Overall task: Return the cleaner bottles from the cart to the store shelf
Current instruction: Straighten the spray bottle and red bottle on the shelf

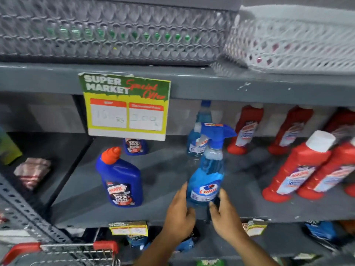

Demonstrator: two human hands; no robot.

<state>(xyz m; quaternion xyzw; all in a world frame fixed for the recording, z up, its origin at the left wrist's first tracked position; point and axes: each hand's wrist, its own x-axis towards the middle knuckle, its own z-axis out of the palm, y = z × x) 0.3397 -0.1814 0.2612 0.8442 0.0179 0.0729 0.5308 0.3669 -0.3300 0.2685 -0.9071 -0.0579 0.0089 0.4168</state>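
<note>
Now upright on the grey shelf [172, 169], Colin spray bottle [206, 181] clasped low between left hand [179, 212] and right hand [223, 214].

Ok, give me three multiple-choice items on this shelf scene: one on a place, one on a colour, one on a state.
1. Where does the front blue spray bottle stand?
A. in the cart
B. on the middle shelf
C. in the white basket

2. What colour is the cap of the dark blue cleaner bottle?
A. orange
B. green
C. white

3. How are the hands placed?
A. both away from the shelf
B. one on each side of the spray bottle's base
C. both on the cart handle

Answers: B, its base rests on the grey shelf; A, the angled cap is orange; B, left hand and right hand flank it.
</note>
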